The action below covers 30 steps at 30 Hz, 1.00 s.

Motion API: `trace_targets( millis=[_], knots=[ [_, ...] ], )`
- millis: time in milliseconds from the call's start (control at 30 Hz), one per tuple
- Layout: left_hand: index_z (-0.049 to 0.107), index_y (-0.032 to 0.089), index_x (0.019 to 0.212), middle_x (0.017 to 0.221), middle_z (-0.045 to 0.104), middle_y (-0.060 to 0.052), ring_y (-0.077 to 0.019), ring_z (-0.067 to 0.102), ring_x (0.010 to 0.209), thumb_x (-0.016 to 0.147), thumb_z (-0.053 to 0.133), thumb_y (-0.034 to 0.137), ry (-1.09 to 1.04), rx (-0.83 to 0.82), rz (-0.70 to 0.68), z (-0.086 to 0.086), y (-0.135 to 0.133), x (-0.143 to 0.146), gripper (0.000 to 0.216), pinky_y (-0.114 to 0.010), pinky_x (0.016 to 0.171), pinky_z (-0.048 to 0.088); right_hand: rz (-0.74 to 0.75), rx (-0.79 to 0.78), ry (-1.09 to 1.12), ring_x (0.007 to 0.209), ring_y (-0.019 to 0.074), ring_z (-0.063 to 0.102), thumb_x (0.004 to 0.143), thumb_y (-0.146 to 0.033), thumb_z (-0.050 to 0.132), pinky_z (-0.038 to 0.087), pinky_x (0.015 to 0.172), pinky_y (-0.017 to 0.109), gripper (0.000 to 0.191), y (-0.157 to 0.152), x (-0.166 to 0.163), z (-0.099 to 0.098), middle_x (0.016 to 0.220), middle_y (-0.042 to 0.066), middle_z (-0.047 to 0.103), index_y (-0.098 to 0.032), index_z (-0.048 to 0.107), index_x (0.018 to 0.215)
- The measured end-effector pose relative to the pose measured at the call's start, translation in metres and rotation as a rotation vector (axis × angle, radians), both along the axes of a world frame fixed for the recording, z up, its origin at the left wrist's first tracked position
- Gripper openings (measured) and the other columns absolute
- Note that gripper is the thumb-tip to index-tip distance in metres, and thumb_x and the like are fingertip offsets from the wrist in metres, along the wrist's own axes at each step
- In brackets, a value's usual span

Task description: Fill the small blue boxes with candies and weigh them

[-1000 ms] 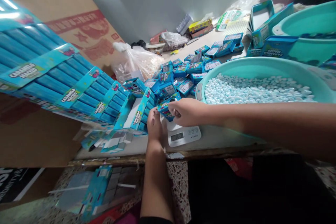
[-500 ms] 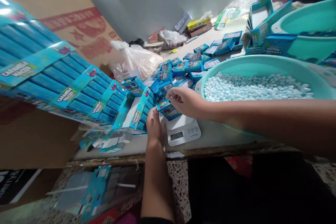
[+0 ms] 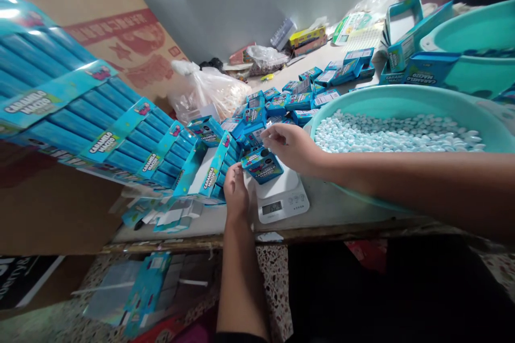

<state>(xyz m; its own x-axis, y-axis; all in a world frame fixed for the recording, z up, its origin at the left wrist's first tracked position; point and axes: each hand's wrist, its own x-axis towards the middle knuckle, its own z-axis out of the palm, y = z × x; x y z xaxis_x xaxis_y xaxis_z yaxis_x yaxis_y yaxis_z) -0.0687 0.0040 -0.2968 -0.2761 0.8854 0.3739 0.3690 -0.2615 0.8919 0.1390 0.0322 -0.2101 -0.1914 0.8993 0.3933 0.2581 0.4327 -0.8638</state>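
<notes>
A small blue candy box (image 3: 263,166) printed "CARAMELO MACIZO" rests slightly tilted over the plate of a white kitchen scale (image 3: 285,209). At its left end, my left hand (image 3: 236,190) is closed on the box's corner, its fingers partly hidden. Just above the box's right end is my right hand (image 3: 292,144), apart from it, with thumb and fingers pinched together. What they hold, if anything, I cannot make out. Left of my left hand stands a blue display carton (image 3: 210,174), partly filled with upright boxes.
A turquoise tub (image 3: 386,97) of pale blue-white candies stands at right, with another tub (image 3: 446,37) behind. Several loose candy boxes (image 3: 300,101) lie beyond my hands. A tall stack of filled cartons (image 3: 104,142) leans at left. The table edge (image 3: 338,233) runs in front.
My right hand has lifted off the candy box, moving slightly up and right. More of the box's front now shows. My left hand stays at its left end.
</notes>
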Motion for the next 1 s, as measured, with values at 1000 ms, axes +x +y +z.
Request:
trace_targets(
  millis=[1000],
  knots=[
    [0.07, 0.021, 0.102, 0.096, 0.071, -0.006, -0.0217, 0.065, 0.092, 0.094, 0.049, 0.066, 0.045, -0.037, -0.013, 0.0082, -0.0035, 0.0074, 0.051, -0.031, 0.082, 0.052, 0.123, 0.144, -0.241, 0.096, 0.0175, 0.063, 0.083, -0.004, 0.051, 0.047, 0.088, 0.029, 0.034, 0.0056, -0.0084, -0.0043, 0.106, 0.007, 0.073, -0.015, 0.073, 0.106]
  ],
)
